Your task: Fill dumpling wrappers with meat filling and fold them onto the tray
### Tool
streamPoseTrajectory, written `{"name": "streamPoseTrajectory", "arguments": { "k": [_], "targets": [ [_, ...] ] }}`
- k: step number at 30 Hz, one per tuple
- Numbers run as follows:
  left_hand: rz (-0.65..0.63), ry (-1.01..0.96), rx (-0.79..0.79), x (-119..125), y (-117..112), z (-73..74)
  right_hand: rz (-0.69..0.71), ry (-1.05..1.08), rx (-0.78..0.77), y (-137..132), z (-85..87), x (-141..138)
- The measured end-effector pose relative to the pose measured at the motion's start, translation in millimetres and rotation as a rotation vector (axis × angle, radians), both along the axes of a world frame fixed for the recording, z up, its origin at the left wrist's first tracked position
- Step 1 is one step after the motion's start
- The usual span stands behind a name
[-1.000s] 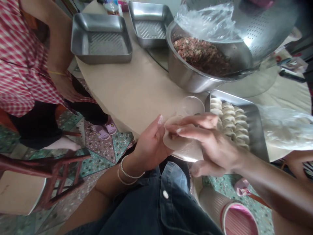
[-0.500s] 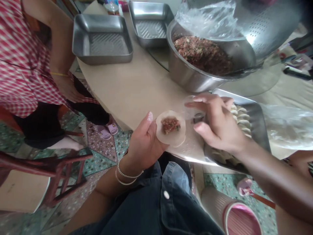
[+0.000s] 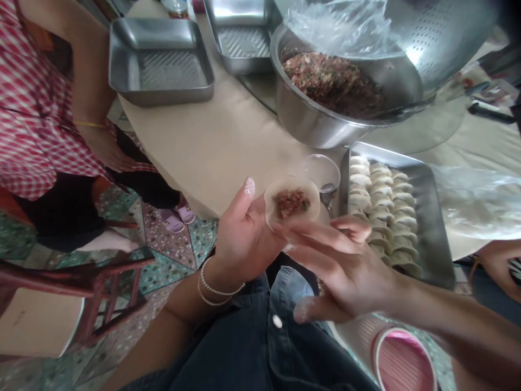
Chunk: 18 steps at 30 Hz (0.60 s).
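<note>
While right hand overlaps wrapper, small bowl beyond, tray alongside

Left hand lies palm-up, right hand close by, fingers extended.

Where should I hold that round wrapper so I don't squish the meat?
Probably by the bare rim of the wrapper, pinched gently at its right edge, coming from the right. It's thin and lies open, with the meat heaped in the middle, so only the rim is bare. The left hand is on its left, and the right hand's fingers cover the near edge.
</note>
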<state>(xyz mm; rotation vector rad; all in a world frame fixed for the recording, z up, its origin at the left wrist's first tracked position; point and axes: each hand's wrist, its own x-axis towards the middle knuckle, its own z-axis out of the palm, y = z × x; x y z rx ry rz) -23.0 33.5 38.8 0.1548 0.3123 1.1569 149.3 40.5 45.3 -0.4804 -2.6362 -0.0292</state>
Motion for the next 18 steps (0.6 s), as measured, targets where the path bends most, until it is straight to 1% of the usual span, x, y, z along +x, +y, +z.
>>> {"name": "streamPoseTrajectory", "arguments": {
  "k": [3,7,8,11,13,18],
  "targets": [
    [-0.029,0.018,-0.005,2.6,-0.3,-0.7,-0.021,0.04,0.003,-1.8,-1.3,1.7],
    [-0.114,0.027,-0.02,6.0,0.0,-1.7,-0.016,0.075,0.024,-4.8,-4.2,4.5],
    [-0.119,0.029,-0.019,5.8,0.1,-1.9,-0.021,0.078,0.039,-5.8,-5.3,6.7],
    [-0.072,0.039,0.007,3.0,0.1,-2.7,-0.091,0.134,0.082,-8.9,-10.2,15.0],
    [-0.058,0.044,0.021,1.3,0.0,-2.8,-0.123,0.156,0.083,-10.6,-13.9,19.1],
    [-0.119,0.039,0.033,0.6,-0.7,-2.2,-0.045,0.151,0.115,-12.3,-18.5,23.0]
  ]
}}
